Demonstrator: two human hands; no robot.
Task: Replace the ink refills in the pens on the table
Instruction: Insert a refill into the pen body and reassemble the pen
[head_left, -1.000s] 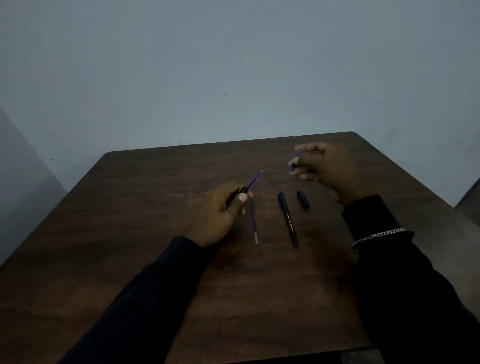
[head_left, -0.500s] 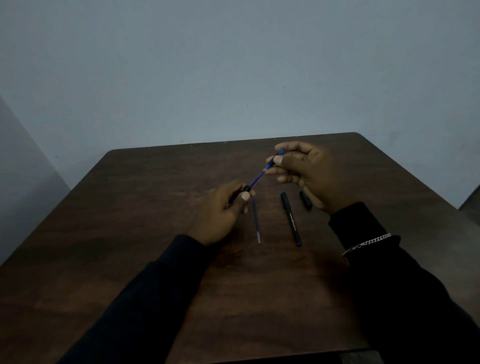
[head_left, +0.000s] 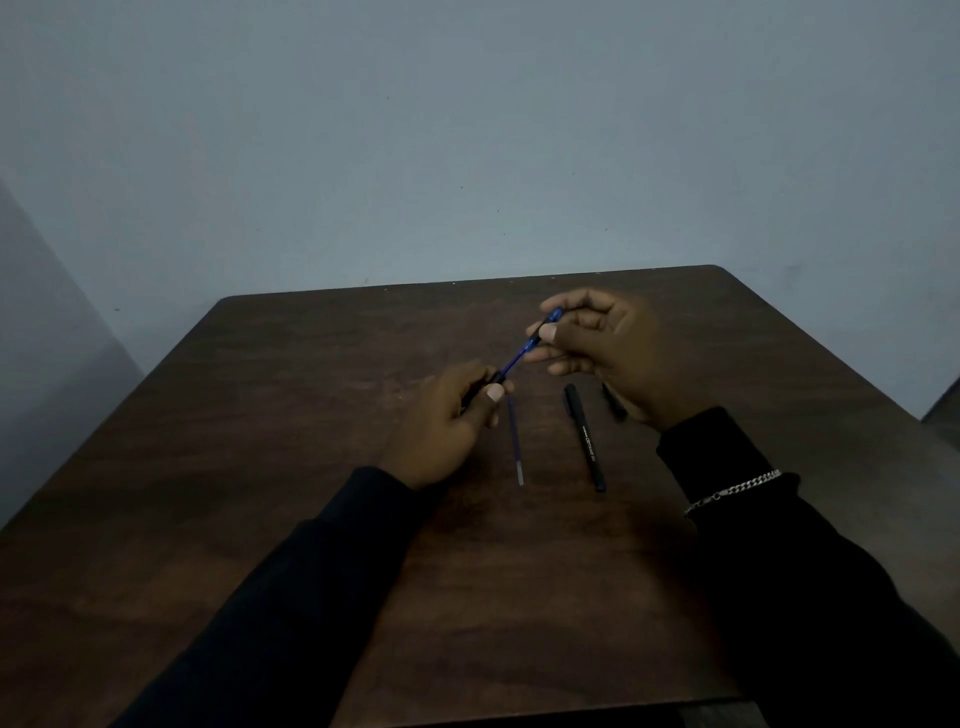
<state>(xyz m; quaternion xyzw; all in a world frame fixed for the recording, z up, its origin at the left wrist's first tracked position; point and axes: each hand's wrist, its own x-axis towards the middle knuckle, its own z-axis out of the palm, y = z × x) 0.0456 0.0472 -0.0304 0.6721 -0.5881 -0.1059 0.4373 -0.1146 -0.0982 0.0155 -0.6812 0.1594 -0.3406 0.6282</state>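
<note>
My left hand (head_left: 441, 421) grips the pen barrel (head_left: 480, 392); my right hand (head_left: 605, 345) pinches the blue tip piece (head_left: 545, 327) on its refill (head_left: 514, 358), above the tabletop (head_left: 311, 415) toward the far edge. A loose refill (head_left: 515, 441) and black pen (head_left: 586, 437) lie below.

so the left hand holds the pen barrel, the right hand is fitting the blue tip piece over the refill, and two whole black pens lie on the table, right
Not quite: the head view shows only one whole black pen on the table. Beside it lie a loose refill and a short black cap. The rest stands: left hand on the barrel, right hand on the blue tip piece.
</note>
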